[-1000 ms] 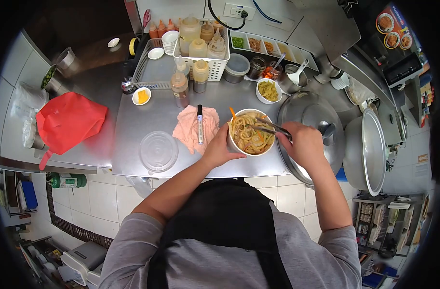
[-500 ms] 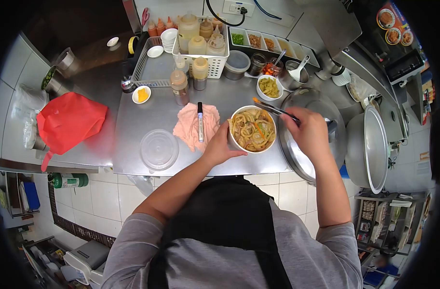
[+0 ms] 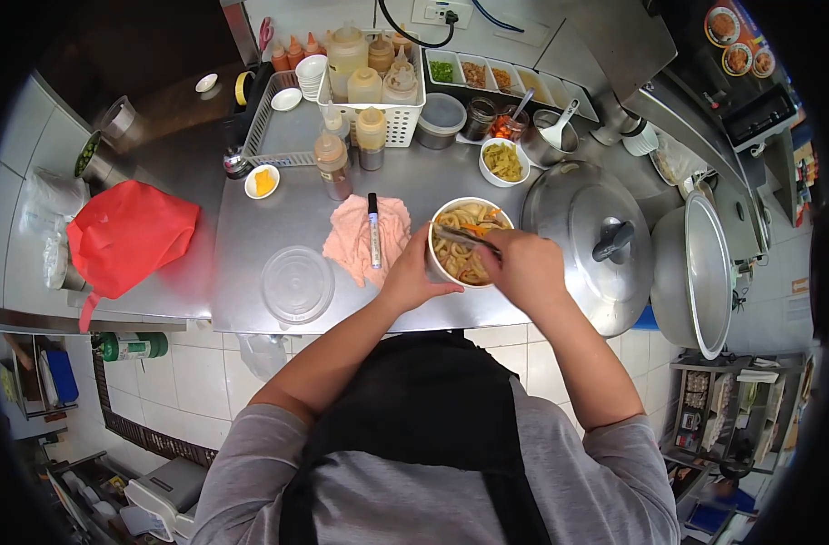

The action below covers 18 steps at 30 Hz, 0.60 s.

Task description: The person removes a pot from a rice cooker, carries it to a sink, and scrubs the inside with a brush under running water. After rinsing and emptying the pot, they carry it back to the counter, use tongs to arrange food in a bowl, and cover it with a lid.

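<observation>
**Tongs in the noodle bowl at the steel counter**

The person's left hand [image 3: 412, 275] cups the near-left wall of a white bowl of noodles [image 3: 466, 238], its fingers curled against the side and the thumb along the rim. The right hand [image 3: 521, 268] is clenched around a pair of metal tongs [image 3: 464, 239], whose tips reach leftward from the fingers and lie across the noodles and orange vegetable strips inside the bowl. The bowl stands on the stainless counter [image 3: 278, 218], between the two hands.

Just left of the left fingers lies a pink cloth [image 3: 355, 238] with a black marker pen [image 3: 373, 229] resting on it. Further left sits a clear plastic lid [image 3: 297, 284], and beyond that a red plastic bag [image 3: 128, 234]. To the right of the right hand, a large metal pot lid [image 3: 585, 238] with a dark knob covers a pot. Beyond the fingers stand a small white bowl of pickled vegetables [image 3: 502, 161], sauce squeeze bottles [image 3: 334, 165] and a white basket [image 3: 392, 113] holding more bottles.
</observation>
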Available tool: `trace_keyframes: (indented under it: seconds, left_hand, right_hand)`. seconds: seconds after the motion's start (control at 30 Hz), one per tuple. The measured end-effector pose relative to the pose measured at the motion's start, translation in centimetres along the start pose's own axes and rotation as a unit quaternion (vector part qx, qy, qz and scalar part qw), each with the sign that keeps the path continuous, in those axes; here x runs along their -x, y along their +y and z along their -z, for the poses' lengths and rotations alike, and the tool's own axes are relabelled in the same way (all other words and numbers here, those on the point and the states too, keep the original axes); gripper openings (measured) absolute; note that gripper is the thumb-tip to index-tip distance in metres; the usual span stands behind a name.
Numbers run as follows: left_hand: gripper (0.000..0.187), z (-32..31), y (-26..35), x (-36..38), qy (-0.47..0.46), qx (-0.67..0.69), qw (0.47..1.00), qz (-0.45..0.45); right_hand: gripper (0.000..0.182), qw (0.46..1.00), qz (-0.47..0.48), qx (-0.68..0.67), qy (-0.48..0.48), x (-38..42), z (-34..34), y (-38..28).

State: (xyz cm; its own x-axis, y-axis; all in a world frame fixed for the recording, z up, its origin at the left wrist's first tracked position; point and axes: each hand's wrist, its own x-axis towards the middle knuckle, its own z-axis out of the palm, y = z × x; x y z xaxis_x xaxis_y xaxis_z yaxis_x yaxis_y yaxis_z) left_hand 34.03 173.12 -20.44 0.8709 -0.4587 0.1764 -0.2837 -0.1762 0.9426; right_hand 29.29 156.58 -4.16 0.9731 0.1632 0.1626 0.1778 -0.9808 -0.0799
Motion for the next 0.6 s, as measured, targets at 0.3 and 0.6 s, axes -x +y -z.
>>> trace_keyframes:
  seconds: [0.3, 0.6]
  left_hand:
    - [0.118, 0.8, 0.3, 0.1, -0.046, -0.015, 0.999, -0.010]
    - [0.057, 7.8, 0.3, 0.9, 0.084, -0.275, 0.958, -0.007]
  right_hand:
    - [0.019, 0.998, 0.032, 0.051, -0.006, 0.8, 0.7, 0.0]
    - [0.031, 0.981, -0.187, 0.000, 0.049, -3.6, 7.2, 10.7]
